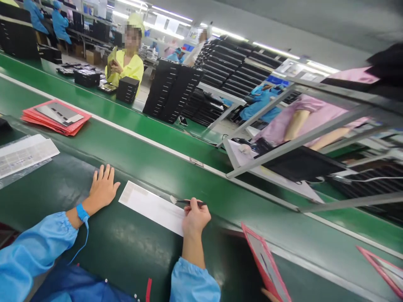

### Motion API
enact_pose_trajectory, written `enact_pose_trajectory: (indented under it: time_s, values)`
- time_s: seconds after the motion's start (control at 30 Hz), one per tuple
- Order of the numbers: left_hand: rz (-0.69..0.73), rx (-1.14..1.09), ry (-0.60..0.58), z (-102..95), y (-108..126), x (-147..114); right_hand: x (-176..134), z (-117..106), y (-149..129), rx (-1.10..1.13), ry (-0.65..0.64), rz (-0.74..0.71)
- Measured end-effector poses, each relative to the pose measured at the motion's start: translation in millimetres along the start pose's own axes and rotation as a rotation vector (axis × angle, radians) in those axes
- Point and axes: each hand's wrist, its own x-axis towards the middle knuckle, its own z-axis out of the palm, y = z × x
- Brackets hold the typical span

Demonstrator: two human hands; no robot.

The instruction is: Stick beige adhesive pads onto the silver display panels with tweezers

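Note:
My left hand (102, 191) lies flat on the dark green mat (126, 251), fingers apart, just left of a white strip-shaped sheet (151, 205). Around that wrist is a blue strap (82, 213) with a cord. My right hand (195, 218) grips black tweezers (182, 201) above the sheet's right end, hiding part of it. At the tweezers' tip is a small pale piece (173, 199), perhaps a sticker. Greyish patches, maybe labels, cover the sheet's left end.
Red sleeves or trays (56, 126) are stacked at left, near printed sheets (25, 155). At right, another person's hand (269, 295) touches a red-edged panel (264, 262). A metal frame (267, 157) stands beyond the green line. Black trays (173, 90) and a person in yellow (132, 69) are behind.

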Motion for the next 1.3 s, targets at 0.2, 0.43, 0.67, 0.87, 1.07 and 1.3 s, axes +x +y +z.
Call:
enact_pose_trajectory:
  time_s: [0.2,0.43,0.67,0.87,1.07,1.3]
  values:
    - [0.040,0.001,0.033,-0.6,-3,6,15,-10,3,-0.020,0.018,0.012]
    - [0.073,-0.150,0.115,-17.8,-16,26,52,-142,-70,0.005,0.462,0.023]
    - [0.433,-0.402,-0.230,-34.9,120,-16,57,-285,-123,-0.012,0.699,0.170]
    - [0.444,-0.626,-0.715,-7.8,315,-88,41,-304,-109,-0.042,0.523,0.297]
    - [0.151,-0.806,-0.901,21.6,387,-95,5,-311,-91,0.032,0.446,0.285]
    - [-0.037,-0.955,-0.959,41.3,394,-80,-22,-297,-83,0.153,0.508,0.264]
